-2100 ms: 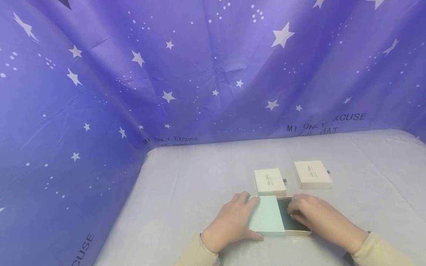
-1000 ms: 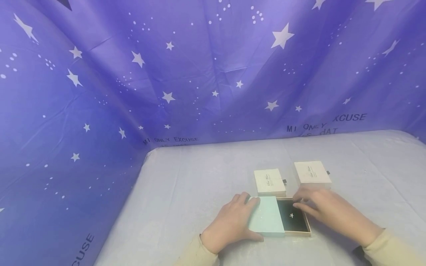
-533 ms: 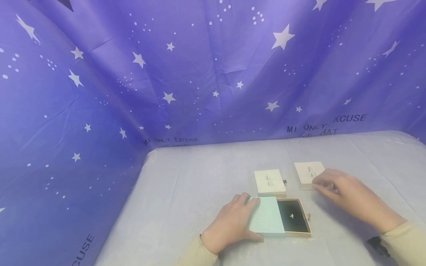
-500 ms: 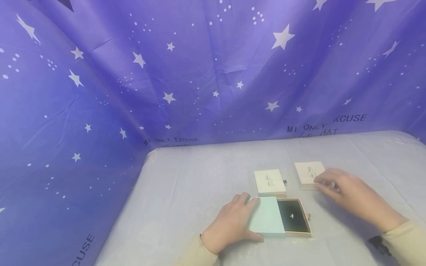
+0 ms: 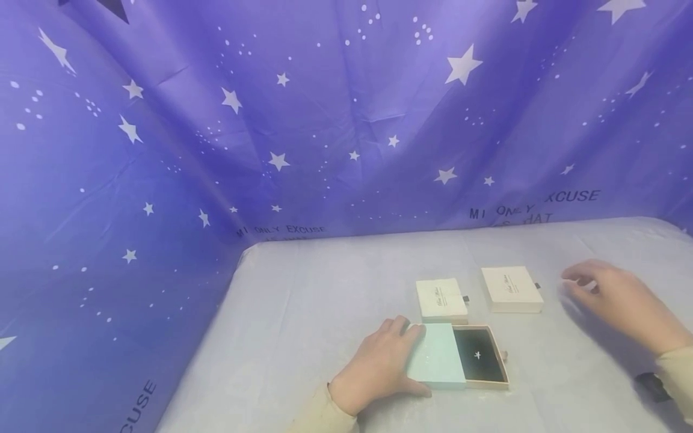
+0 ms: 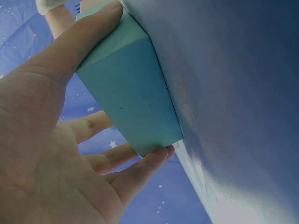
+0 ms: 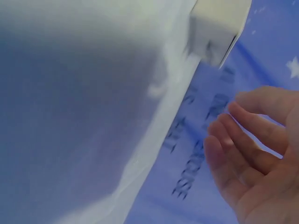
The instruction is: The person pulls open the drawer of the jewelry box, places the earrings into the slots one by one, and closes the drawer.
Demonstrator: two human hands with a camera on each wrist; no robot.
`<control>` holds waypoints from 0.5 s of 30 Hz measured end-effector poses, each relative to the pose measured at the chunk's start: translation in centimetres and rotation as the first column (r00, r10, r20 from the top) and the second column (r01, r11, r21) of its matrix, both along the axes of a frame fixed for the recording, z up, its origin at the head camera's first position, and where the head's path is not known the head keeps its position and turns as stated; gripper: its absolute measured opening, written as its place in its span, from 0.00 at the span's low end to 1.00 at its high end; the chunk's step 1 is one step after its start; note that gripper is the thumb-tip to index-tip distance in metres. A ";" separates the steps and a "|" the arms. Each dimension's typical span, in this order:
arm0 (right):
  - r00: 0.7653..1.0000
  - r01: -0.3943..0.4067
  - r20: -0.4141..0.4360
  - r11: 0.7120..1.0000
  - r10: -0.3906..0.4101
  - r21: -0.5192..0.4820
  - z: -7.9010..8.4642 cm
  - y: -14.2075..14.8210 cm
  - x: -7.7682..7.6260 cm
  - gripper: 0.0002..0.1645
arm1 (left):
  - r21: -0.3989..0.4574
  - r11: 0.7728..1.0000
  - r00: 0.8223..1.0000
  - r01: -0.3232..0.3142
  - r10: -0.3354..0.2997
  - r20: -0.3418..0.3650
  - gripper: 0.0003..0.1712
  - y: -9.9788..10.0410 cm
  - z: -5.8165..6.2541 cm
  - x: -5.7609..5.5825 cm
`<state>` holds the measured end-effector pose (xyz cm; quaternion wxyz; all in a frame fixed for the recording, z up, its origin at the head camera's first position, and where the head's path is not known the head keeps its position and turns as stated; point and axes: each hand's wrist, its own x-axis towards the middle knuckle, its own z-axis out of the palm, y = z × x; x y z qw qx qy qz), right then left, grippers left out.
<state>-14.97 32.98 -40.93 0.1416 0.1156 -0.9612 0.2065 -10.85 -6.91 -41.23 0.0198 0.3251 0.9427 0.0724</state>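
Observation:
In the head view my left hand (image 5: 376,367) grips the sleeve of a mint-green drawer gift box (image 5: 437,356), thumb on the near side and fingers on the far side. The left wrist view shows the thumb and fingers around the end of the green box (image 6: 126,88). Its drawer is partly pulled out to the right. On the black lining (image 5: 471,367) lies a small silver star-shaped piece (image 5: 477,355). My right hand (image 5: 617,297) hovers to the right of the boxes. Its fingers are loosely bent, with nothing visible between them in the right wrist view (image 7: 252,158).
Two closed cream drawer boxes with black pull tabs sit behind the green one: a smaller box (image 5: 440,299) almost touching it and a larger box (image 5: 511,288) farther right. A pale cloth (image 5: 325,288) covers the table; a purple starry curtain (image 5: 325,120) hangs behind.
My right hand has left the drawer and moved up and right, past the larger cream box. The silver piece on the lining has come into sight. My left hand stays on the green box.

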 end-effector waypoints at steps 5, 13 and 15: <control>0.999 0.004 -0.032 0.998 -0.002 0.055 -0.9 2.6 -0.8 0.15 | 0.000 1.000 1.000 -0.003 0.003 0.005 0.55 0.1 -0.1 0.0; 0.999 0.034 0.036 0.991 -0.039 0.129 -2.6 4.6 -1.4 0.18 | 0.000 1.000 1.000 0.011 -0.011 -0.001 0.54 0.1 -0.3 0.2; 0.996 0.044 0.071 0.988 -0.055 0.149 -2.8 4.8 -1.6 0.21 | 0.001 1.000 1.000 0.009 -0.009 -0.001 0.54 0.0 -0.3 0.2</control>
